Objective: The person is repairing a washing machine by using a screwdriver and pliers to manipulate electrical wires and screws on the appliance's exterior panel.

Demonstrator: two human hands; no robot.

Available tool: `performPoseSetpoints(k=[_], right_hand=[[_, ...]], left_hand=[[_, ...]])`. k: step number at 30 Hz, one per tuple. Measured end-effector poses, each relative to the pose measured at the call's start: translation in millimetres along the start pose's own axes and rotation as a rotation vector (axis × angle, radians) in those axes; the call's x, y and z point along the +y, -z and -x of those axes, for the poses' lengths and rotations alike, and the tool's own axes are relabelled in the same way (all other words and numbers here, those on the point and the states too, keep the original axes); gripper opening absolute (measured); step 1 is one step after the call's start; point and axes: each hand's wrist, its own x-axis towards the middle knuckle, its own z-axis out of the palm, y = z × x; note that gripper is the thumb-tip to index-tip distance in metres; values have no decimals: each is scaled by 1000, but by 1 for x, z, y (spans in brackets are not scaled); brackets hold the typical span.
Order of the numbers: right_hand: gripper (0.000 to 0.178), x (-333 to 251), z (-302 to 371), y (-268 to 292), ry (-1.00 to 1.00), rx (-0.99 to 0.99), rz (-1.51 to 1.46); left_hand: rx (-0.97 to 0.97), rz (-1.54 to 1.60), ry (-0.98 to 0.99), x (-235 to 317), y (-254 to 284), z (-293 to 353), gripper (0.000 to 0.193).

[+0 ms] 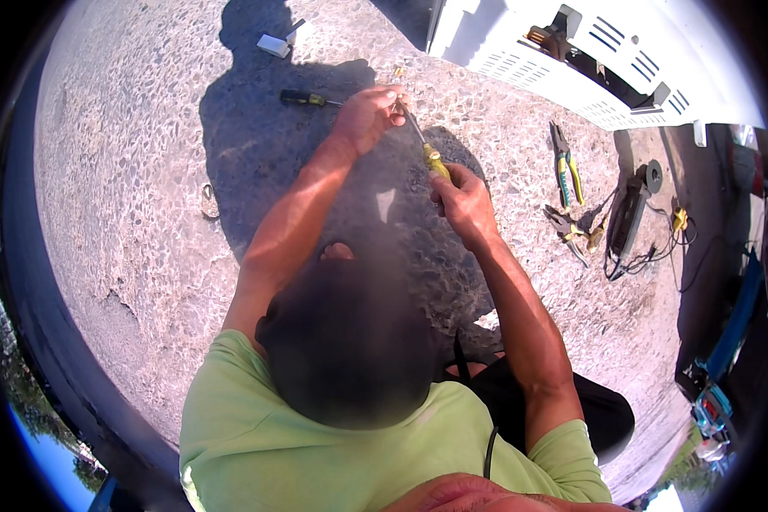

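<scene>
Face point(486, 498) at lower edge | right hand point(465, 200) clamped on yellow-handled screwdriver point(434, 160) | left hand point(369, 118) at tip, grip unclear

The yellow-handled screwdriver point(433, 157) has a tip too small to make out.

The right hand point(465, 203) grips a yellow-handled screwdriver point(435, 160), its shaft reaching to the left hand point(367, 119). A dark-handled screwdriver point(301, 98) and pliers point(562, 156) lie on rough ground point(136, 154), near a white slotted casing point(625, 53).
</scene>
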Motion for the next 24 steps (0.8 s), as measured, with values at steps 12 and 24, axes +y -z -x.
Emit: performPoseSetpoints(k=[12, 24], right_hand=[[43, 5, -3, -2, -5, 14, 6], [36, 9, -4, -6, 19, -18, -159]], left_hand=[[64, -132, -39, 3, -10, 5, 27], [54, -50, -55, 0, -10, 1, 24]])
